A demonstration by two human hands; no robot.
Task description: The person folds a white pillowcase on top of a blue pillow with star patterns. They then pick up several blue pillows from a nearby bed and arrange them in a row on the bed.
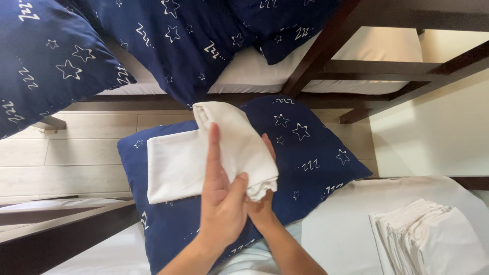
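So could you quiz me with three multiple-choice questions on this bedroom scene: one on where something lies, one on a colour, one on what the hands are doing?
1. Where does the flat folded white cloth lie?
A. on the wooden floor
B. on the dark blue star-patterned pillow
C. on the stack of folded white linen

2. What colour is the bed frame?
A. dark brown
B. white
C. grey

3. What are the left hand and right hand doing?
A. resting empty
B. lifting the pillow
C. gripping a rolled white cloth

Answers: B, the pillow shows around it; A, dark wooden rails; C, both hands close on it.
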